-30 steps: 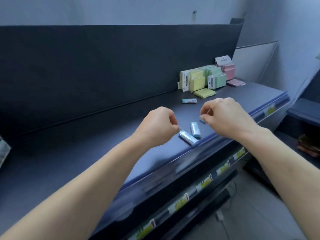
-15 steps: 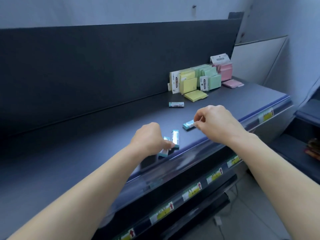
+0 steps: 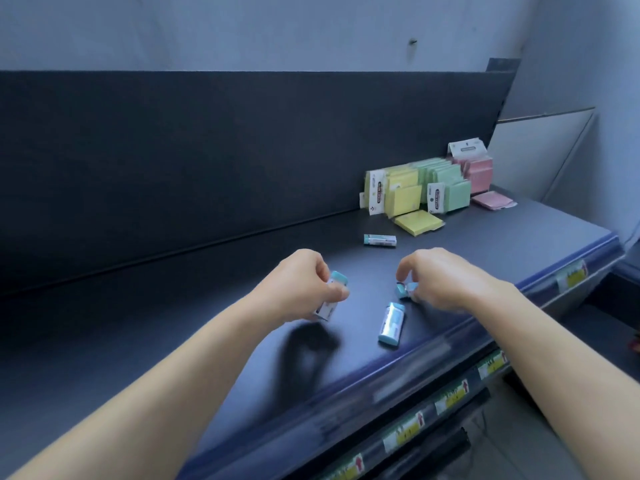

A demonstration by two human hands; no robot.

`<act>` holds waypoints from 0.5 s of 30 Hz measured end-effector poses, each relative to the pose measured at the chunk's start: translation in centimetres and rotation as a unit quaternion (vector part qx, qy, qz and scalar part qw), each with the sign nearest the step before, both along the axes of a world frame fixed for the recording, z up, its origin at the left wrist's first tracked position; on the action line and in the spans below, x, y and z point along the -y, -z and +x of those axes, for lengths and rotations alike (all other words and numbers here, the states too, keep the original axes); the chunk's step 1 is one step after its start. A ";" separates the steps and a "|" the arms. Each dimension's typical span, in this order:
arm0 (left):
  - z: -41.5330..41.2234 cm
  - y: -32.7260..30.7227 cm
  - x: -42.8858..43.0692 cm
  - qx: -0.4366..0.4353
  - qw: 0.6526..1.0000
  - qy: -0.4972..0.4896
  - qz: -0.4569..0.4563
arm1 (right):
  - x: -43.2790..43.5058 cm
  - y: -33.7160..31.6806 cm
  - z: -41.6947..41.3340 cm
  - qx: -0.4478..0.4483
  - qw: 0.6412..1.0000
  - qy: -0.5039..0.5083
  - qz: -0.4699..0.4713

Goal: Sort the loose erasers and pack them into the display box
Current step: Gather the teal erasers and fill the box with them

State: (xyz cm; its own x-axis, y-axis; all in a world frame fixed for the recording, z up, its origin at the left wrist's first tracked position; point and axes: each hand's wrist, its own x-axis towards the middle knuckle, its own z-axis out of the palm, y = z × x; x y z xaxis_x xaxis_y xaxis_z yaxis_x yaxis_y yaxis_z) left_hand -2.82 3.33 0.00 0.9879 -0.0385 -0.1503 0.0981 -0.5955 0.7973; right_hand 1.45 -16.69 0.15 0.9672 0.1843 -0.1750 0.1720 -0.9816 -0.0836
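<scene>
Gathering step, judged early. Left hand (image 3: pixel 304 282) pinched wrapped eraser (image 3: pixel 330 296), held tilted just above shelf (image 3: pixel 485 244). Right hand (image 3: pixel 446 277) closed fingertips on second eraser (image 3: pixel 404 289) at shelf surface. Third eraser (image 3: pixel 391 323) lay loose between hands near front edge; fourth (image 3: pixel 380 240) farther back, beside sticky-note packs (image 3: pixel 420 192). Display box not visible. Advice: align wrappers same way, take edge piece next.

Hidden and unreadable bits, head view

I can't see most of the eraser (image 3: pixel 331 293) inside my left hand (image 3: pixel 304 284); my right hand (image 3: pixel 440 278) covers all but one end of another eraser (image 3: pixel 404 289). Print on the sticky-note packs (image 3: pixel 420 192) and the shelf-edge price tags (image 3: pixel 453 398) is too small and blurred; both forearms run off the frame's bottom.
</scene>
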 end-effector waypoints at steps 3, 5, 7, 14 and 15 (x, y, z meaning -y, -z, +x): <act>0.1 0.1 -1.0 -0.022 0.999 0.025 -0.015 | -1.0 -0.1 0.5 0.008 0.999 0.001 -0.032; 0.0 0.1 -1.7 -0.022 0.999 0.037 -0.012 | -2.0 -0.5 0.7 0.029 0.999 -0.002 -0.024; 0.0 0.0 -2.6 -0.008 0.999 0.035 -0.019 | -3.2 -0.9 0.9 0.056 0.998 -0.016 0.001; -2.4 0.0 -7.7 0.014 0.999 -0.043 -0.008 | -10.8 -2.6 0.3 0.127 0.971 -0.141 0.144; -3.0 -0.1 -8.6 0.020 0.998 -0.066 -0.007 | -12.0 -3.0 0.2 0.130 0.965 -0.158 0.163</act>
State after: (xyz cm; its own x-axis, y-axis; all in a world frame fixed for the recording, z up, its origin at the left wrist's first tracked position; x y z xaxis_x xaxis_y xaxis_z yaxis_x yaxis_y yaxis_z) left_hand -5.83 11.89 0.07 0.9897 0.0898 -0.1111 0.1425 -0.5692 0.8097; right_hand 1.63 -4.65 3.13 0.8569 0.4821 0.1826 0.5155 -0.8055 -0.2922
